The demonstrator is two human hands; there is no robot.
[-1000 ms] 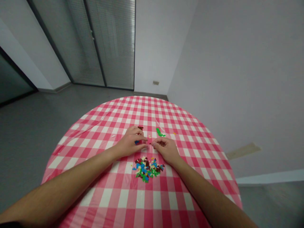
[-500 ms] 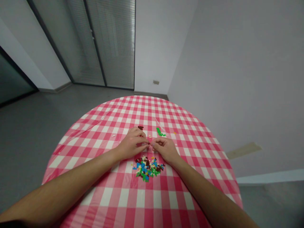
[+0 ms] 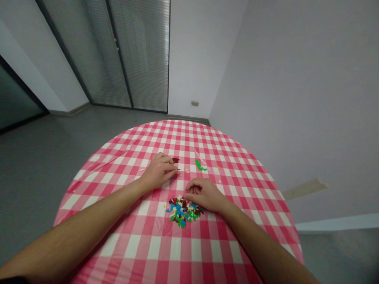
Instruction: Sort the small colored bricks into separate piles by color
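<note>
My left hand point(image 3: 158, 170) is over the middle of the table, its thumb and fingertips pinched on a small dark brown building brick point(image 3: 178, 169). Just beyond those fingers lie some dark brown bricks point(image 3: 175, 160). A blue brick point(image 3: 172, 177) shows below the hand, partly hidden. My right hand point(image 3: 205, 194) hovers at the far right side of a mixed pile of small bricks point(image 3: 182, 215) in blue, green, brown, red, white and yellow. Its fingers are loosely curled, thumb apart from the index finger, with nothing visible between them.
A round table with a red-and-white checked cloth point(image 3: 142, 246) carries everything. Green bricks point(image 3: 200, 165) lie grouped beyond my right hand. Loose pale bricks point(image 3: 187, 170) and a small orange brick point(image 3: 218, 167) are scattered nearby. A wall point(image 3: 296, 98) stands to the right.
My hands were together over the middle, fingertips meeting at a small piece. Now the left has moved left and away with the brown brick, and the right has come back to the pile.
</note>
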